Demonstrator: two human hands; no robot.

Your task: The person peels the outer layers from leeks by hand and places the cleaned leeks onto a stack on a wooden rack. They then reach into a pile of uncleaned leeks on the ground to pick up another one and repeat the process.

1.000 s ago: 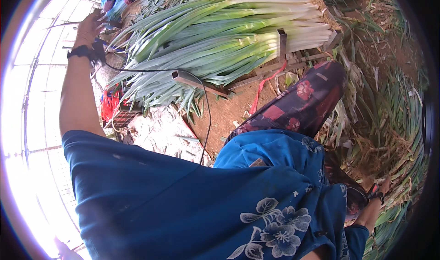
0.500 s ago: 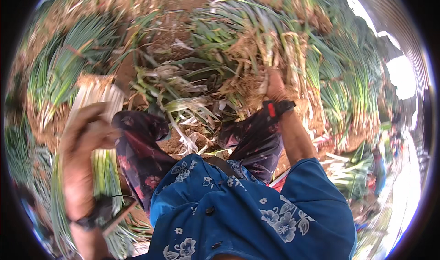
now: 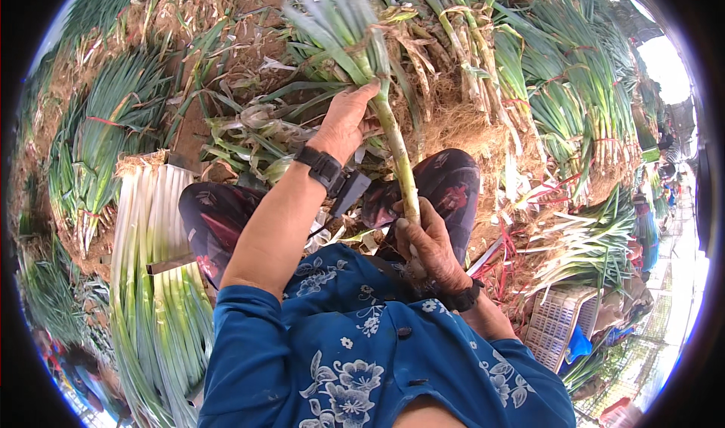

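A single long green onion (image 3: 396, 145) slants across in front of me, leaves up and root end down near my lap. My left hand (image 3: 346, 122) is closed on it where the green leaves fan out. Lower down, my right hand (image 3: 432, 243) grips the pale stalk close to its root end, which the fingers partly hide. Beyond my knees lies a heap of rooty, untrimmed green onions (image 3: 472, 73). Peeled-off leaves and skins (image 3: 264, 126) cover the ground between my legs and the heap.
At my left, a neat stack of clean white-stalked green onions (image 3: 155, 224) rests in a low holder (image 3: 172, 264). Tied bundles (image 3: 106, 137) stand at far left and more bundles (image 3: 596, 103) at right. Red ties (image 3: 507, 250) and a white plastic basket (image 3: 559, 322) are at my right.
My right hand has come back from the heap toward my lap and now holds a green onion. The left hand has swung from beside the stack to grip its upper part.
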